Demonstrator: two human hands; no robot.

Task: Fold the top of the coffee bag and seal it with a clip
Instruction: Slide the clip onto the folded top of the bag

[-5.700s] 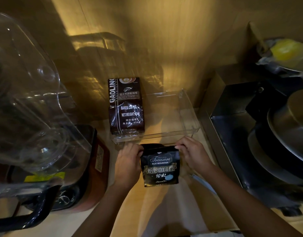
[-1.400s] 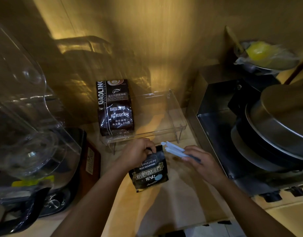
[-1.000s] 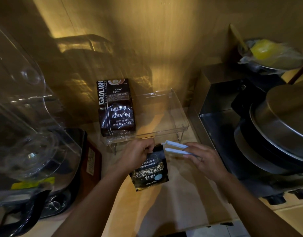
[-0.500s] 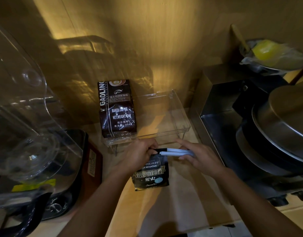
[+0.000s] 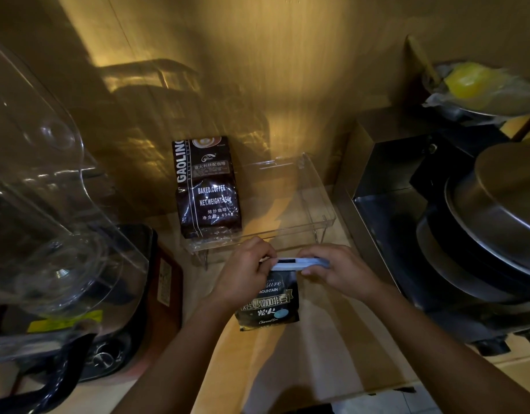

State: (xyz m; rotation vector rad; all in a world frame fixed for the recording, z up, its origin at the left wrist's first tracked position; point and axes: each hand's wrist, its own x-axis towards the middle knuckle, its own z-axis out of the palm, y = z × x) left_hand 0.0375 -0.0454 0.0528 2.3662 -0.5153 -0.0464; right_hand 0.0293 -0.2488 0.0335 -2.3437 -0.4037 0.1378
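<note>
Pale blue plastic bar clip (image 5: 299, 262) sits across folded top of small black coffee bag (image 5: 268, 303), upright on wooden counter (image 5: 326, 348). Left hand (image 5: 243, 276) pinches clip's left end; right hand (image 5: 341, 271) grips right end. Advice: keep fold flat, squeeze evenly until latched.

Both forearms reach in from near edge, converging mid-scene. Left hand (image 5: 246, 271) pinches clip (image 5: 296, 263) at left end; right hand (image 5: 341, 269) grips right end, fingers curled.
</note>
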